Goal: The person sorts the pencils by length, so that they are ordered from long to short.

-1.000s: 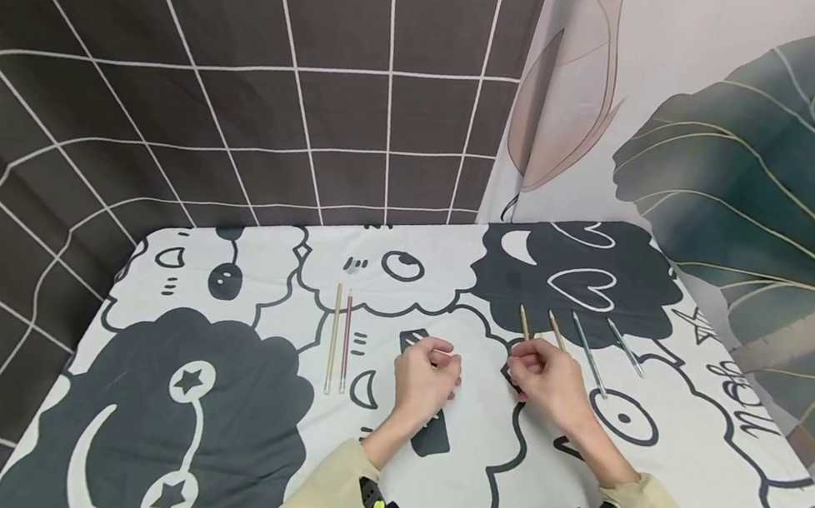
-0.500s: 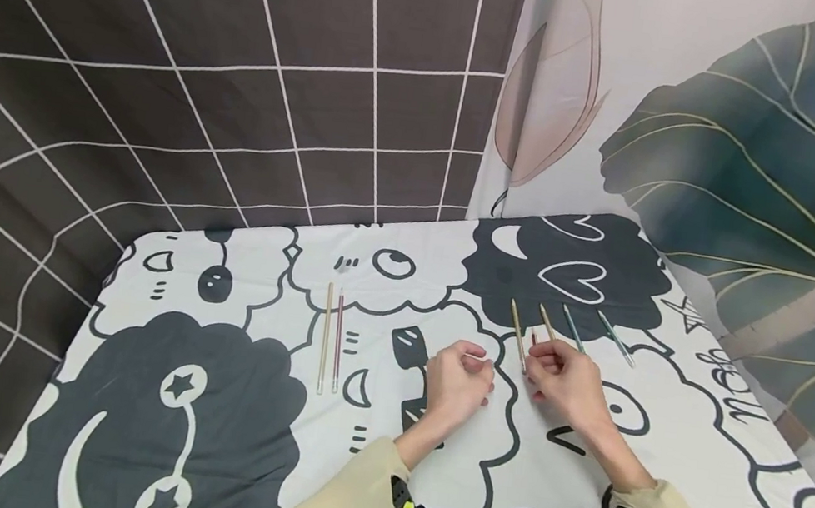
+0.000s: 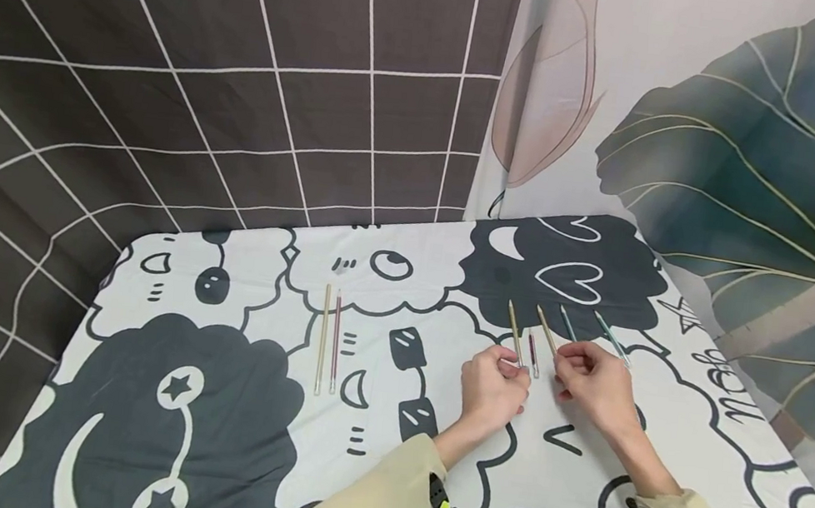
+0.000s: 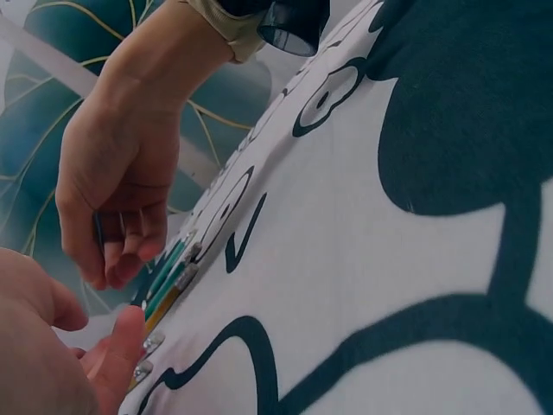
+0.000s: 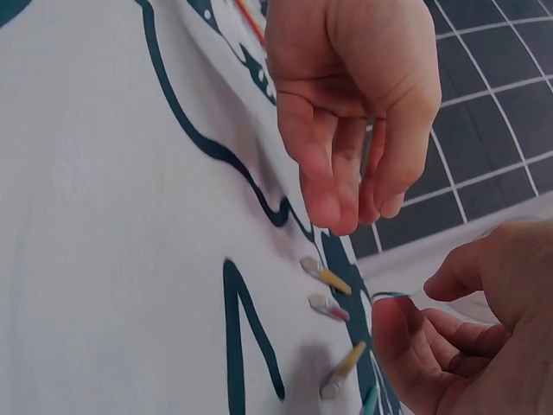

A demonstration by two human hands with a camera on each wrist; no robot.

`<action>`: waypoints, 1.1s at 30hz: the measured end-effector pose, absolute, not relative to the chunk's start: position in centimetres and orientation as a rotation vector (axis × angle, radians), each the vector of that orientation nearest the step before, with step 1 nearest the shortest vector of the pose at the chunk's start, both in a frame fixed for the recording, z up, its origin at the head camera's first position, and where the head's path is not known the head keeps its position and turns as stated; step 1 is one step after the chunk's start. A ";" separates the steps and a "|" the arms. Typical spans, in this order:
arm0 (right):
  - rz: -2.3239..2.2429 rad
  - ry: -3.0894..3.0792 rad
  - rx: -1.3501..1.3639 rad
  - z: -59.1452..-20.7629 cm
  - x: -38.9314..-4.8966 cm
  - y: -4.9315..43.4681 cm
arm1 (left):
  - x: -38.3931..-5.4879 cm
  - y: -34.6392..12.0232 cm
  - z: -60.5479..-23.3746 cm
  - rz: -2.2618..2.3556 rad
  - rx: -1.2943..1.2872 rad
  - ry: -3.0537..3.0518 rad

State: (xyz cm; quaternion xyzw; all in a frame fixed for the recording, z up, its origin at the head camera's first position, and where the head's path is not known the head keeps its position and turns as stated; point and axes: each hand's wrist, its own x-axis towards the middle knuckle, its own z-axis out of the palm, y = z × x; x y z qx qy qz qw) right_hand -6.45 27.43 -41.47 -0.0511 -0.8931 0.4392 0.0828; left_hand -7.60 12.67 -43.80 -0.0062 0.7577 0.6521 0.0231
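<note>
My left hand (image 3: 494, 391) hovers just below the lower end of a gold pencil (image 3: 514, 333), its fingers loosely bent with nothing held, as the right wrist view also shows. A short-looking red pencil (image 3: 533, 355) lies right beside that one. My right hand (image 3: 598, 386) is over the eraser ends of a second gold pencil (image 3: 546, 330) and a teal pencil (image 3: 569, 323), whose lower part it hides. Its thumb and fingers are relaxed and apart (image 5: 475, 320). Further right lies another teal pencil (image 3: 613, 338). In the right wrist view, silver eraser ends show under the hands.
A separate pair lies to the left: a gold pencil (image 3: 323, 341) and a red pencil (image 3: 336, 342), side by side. All rest on a black-and-white patterned cloth (image 3: 204, 449). A dark gridded curtain (image 3: 283, 89) stands behind, and a leaf-print curtain (image 3: 750, 159) is at the right.
Both hands have moved rightward across the row of pencils. The red pencil, earlier mostly covered by my right hand, is now uncovered. My left hand has come up to the left gold pencil.
</note>
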 end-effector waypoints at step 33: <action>1.231 -2.627 -0.342 -41.9 -7.1 31.3 | -8.6 17.5 -43.9 1.777 0.030 2.684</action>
